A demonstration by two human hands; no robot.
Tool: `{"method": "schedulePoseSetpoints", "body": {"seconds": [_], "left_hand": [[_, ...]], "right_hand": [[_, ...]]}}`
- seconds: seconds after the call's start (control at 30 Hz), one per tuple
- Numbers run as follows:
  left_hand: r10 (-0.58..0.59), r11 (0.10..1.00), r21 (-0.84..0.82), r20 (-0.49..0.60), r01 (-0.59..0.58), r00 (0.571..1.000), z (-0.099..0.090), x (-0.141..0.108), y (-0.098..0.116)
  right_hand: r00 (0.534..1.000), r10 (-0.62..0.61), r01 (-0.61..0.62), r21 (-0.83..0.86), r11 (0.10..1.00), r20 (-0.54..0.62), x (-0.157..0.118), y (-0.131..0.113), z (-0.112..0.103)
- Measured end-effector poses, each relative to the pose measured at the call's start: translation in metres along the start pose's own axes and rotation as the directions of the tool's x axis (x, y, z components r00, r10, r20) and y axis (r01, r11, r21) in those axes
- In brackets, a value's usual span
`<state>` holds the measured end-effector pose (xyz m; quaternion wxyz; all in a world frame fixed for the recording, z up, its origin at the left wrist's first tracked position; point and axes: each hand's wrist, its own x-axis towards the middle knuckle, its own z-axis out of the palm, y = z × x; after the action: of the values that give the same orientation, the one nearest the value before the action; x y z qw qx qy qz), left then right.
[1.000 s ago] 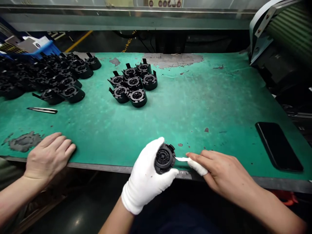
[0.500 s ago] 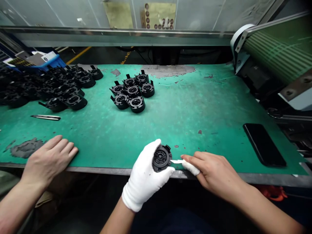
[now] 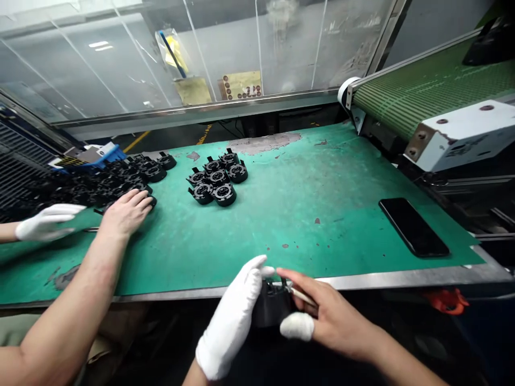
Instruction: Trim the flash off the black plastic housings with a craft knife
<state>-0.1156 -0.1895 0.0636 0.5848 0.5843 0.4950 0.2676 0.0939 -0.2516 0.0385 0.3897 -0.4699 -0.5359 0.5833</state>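
My left hand (image 3: 233, 321), in a white glove, is closed round the side of a round black plastic housing (image 3: 270, 311) at the table's front edge. The housing is upright, its top ring toward the camera. My right hand (image 3: 333, 316) is bare except for a white cover on the thumb. It grips a slim, pale, pointed tool (image 3: 301, 295), whose front end is at the housing's upper right rim. Fingers partly hide the tool and its tip. The thumb is against the housing's right side.
A cluster of similar black housings (image 3: 223, 194) stands mid-table, and many more (image 3: 120, 179) crowd the left. A co-worker's bare hand (image 3: 129, 212) rests on one; a gloved hand (image 3: 48, 222) is farther left. A phone (image 3: 413, 226) lies right, below a green conveyor (image 3: 426, 88).
My hands have drawn the housing slightly down and toward me, turning it upright. The co-worker's bare hand has reached forward to the black housings, and a gloved hand has appeared at far left.
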Motion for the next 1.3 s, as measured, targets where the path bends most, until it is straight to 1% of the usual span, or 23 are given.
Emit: {"method": "schedulePoseSetpoints", "body": {"seconds": [0.07, 0.1, 0.13, 0.2, 0.27, 0.33, 0.37, 0.47, 0.5, 0.53, 0.57, 0.6, 0.73, 0.8, 0.87, 0.97, 1.07, 1.13, 1.2, 1.3], "left_hand": [[-0.060, 0.996, -0.068, 0.012, 0.061, 0.998, 0.005, -0.013, -0.003], [-0.069, 0.995, -0.078, 0.005, 0.070, 0.998, 0.008, -0.019, -0.006], [-0.056, 0.997, -0.060, -0.021, 0.054, 0.998, 0.011, -0.024, -0.011], [0.025, 0.998, 0.061, -0.105, -0.019, 0.994, 0.016, -0.033, -0.021], [0.117, 0.970, 0.232, -0.197, -0.070, 0.973, 0.019, -0.036, -0.033], [0.220, 0.910, 0.402, -0.252, -0.105, 0.942, 0.022, -0.033, -0.044], [0.282, 0.865, 0.485, -0.251, -0.132, 0.926, 0.023, -0.030, -0.049], [0.468, 0.690, 0.682, -0.165, -0.242, 0.868, 0.025, -0.020, -0.058], [0.499, 0.648, 0.714, -0.135, -0.265, 0.856, 0.026, -0.018, -0.060], [0.510, 0.624, 0.732, -0.116, -0.273, 0.853, 0.026, -0.016, -0.061], [0.513, 0.612, 0.741, -0.106, -0.277, 0.852, 0.027, -0.015, -0.063], [0.510, 0.609, 0.743, -0.098, -0.278, 0.855, 0.027, -0.015, -0.064], [0.487, 0.636, 0.727, -0.118, -0.259, 0.866, 0.027, -0.016, -0.069], [0.465, 0.663, 0.709, -0.139, -0.240, 0.874, 0.027, -0.017, -0.071], [0.448, 0.680, 0.695, -0.140, -0.234, 0.883, 0.026, -0.017, -0.072], [0.438, 0.679, 0.694, -0.122, -0.238, 0.891, 0.024, -0.017, -0.074], [0.442, 0.668, 0.695, -0.080, -0.268, 0.894, 0.017, -0.017, -0.076], [0.431, 0.658, 0.700, -0.051, -0.275, 0.901, 0.011, -0.017, -0.077], [0.376, 0.656, 0.712, -0.021, -0.251, 0.926, 0.008, -0.017, -0.077], [0.235, 0.675, 0.714, 0.028, -0.184, 0.972, 0.007, -0.012, -0.078]], "right_hand": [[1.000, 0.000, 0.001, 0.157, 0.988, -0.012, -0.004, 0.006, 0.016], [0.999, 0.016, -0.006, 0.214, 0.977, -0.048, -0.006, 0.008, 0.024], [0.995, 0.042, -0.016, 0.264, 0.965, -0.093, -0.006, 0.010, 0.030], [0.982, 0.090, -0.029, 0.342, 0.939, -0.165, -0.007, 0.012, 0.042], [0.973, 0.119, -0.033, 0.388, 0.921, -0.200, -0.008, 0.013, 0.051], [0.963, 0.154, -0.054, 0.399, 0.915, -0.222, -0.012, 0.018, 0.056], [0.952, 0.188, -0.085, 0.382, 0.920, -0.242, -0.016, 0.022, 0.057], [0.896, 0.334, -0.254, 0.280, 0.926, -0.292, -0.033, 0.038, 0.050], [0.877, 0.378, -0.311, 0.252, 0.916, -0.295, -0.038, 0.043, 0.046], [0.864, 0.413, -0.354, 0.234, 0.905, -0.289, -0.042, 0.046, 0.041], [0.858, 0.432, -0.379, 0.225, 0.897, -0.277, -0.045, 0.049, 0.036], [0.863, 0.431, -0.382, 0.219, 0.898, -0.262, -0.044, 0.050, 0.032], [0.938, 0.301, -0.270, 0.177, 0.946, -0.175, -0.027, 0.046, 0.022], [0.954, 0.269, -0.248, 0.155, 0.956, -0.131, -0.016, 0.044, 0.019], [0.955, 0.272, -0.259, 0.120, 0.958, -0.118, -0.009, 0.044, 0.017], [0.957, 0.266, -0.264, 0.031, 0.964, -0.119, -0.006, 0.045, 0.014], [0.959, 0.254, -0.262, -0.057, 0.963, -0.123, -0.006, 0.043, 0.010], [0.952, 0.272, -0.287, -0.095, 0.953, -0.144, -0.005, 0.038, 0.009], [0.937, 0.310, -0.330, -0.117, 0.937, -0.159, -0.002, 0.032, 0.007], [0.920, 0.357, -0.378, -0.122, 0.918, -0.164, 0.002, 0.023, 0.005]]}}
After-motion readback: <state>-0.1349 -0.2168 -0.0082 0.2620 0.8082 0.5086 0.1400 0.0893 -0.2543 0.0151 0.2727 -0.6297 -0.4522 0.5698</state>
